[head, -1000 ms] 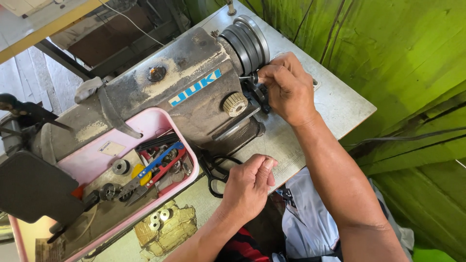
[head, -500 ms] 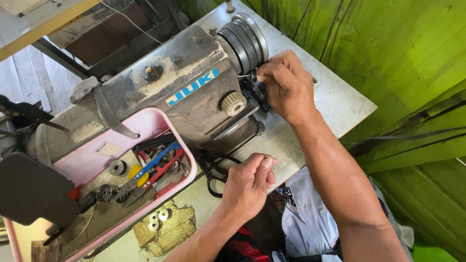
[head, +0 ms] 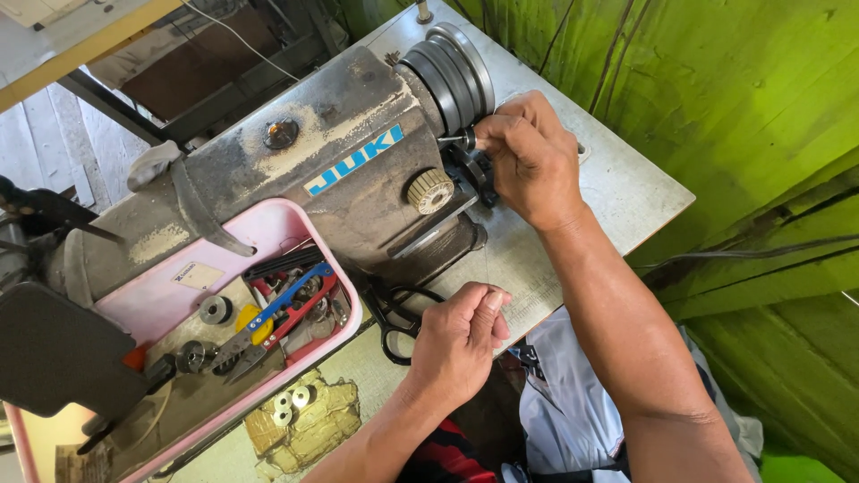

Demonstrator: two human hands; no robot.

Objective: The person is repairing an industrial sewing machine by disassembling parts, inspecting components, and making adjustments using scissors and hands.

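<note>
Head view, right hand touching sewing machine handwheel

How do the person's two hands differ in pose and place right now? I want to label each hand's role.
The right hand is raised at the sewing machine's handwheel end, fingertips pinching a small black part beside the wheel; the left hand lies lower at the table's front edge, loosely curled beside the black scissors. The right works on the machine; the left does not touch it. Both are bare.
</note>
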